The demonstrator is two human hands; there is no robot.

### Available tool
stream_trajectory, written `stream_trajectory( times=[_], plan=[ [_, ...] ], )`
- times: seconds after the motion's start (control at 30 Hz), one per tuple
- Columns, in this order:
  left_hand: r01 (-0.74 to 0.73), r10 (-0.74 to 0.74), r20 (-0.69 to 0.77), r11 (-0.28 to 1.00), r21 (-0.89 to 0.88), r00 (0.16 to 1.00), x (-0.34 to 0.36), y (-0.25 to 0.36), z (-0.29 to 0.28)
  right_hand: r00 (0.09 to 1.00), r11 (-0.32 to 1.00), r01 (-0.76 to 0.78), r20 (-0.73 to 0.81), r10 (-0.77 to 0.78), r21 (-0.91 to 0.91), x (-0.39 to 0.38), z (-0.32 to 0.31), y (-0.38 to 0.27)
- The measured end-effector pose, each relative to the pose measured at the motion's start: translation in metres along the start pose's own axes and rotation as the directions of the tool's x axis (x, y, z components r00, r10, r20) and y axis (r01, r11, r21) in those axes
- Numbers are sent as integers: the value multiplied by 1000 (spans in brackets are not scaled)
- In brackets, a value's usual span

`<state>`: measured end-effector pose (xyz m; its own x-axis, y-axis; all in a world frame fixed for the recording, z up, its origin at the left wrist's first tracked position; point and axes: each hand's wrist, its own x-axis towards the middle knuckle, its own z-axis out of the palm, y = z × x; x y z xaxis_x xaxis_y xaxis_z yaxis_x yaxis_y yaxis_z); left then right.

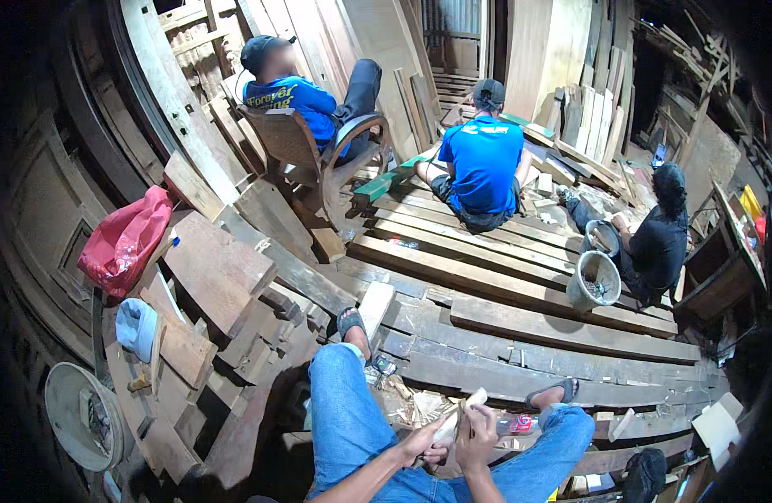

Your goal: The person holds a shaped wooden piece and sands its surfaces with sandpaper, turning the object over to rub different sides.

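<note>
Between my knees, my left hand (421, 446) is closed round the lower end of a small, pale, slender piece of wood (446, 431). The piece slants up and to the right across my lap. My right hand (476, 434) is closed against its upper part, fingers bent inward. Whether those fingers also pinch a small tool is too small to make out. Wood chips and shavings (423, 406) lie on the floor just beyond my hands. A clear bottle with a red label (518, 424) lies to the right of them, by my right leg.
Thick planks (553, 323) cover the floor ahead. At left are stacked boards (214, 264), a red bag (127, 243), a light-blue cap (137, 329) and a bucket (71, 419). One person (293, 109) sits in a chair; two others (484, 168) (658, 239) sit low near buckets (594, 281).
</note>
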<state>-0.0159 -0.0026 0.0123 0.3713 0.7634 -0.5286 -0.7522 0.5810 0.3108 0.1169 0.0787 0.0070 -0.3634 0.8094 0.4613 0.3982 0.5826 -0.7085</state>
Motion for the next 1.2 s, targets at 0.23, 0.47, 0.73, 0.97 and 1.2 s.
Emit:
stream_trajectory(
  times=[0.23,0.47,0.73,0.97,1.2],
  plan=[
    [18,-18,3,1000,-24,1000,9,0,-4,960,961,-275,-54,276,26,6,-1,-4],
    [41,-40,-10,995,86,999,12,-9,-3,900,927,-362,-222,375,98,28,-2,11],
    [-18,21,-47,998,66,999,9,-5,10,954,956,-284,-122,273,-77,31,-8,41],
    [25,-22,-31,996,84,999,11,-19,7,941,949,-313,-148,303,-47,22,-10,41],
    [35,-35,-15,999,-4,999,8,-16,8,938,941,-338,-85,335,-18,24,-13,26]
  ],
)
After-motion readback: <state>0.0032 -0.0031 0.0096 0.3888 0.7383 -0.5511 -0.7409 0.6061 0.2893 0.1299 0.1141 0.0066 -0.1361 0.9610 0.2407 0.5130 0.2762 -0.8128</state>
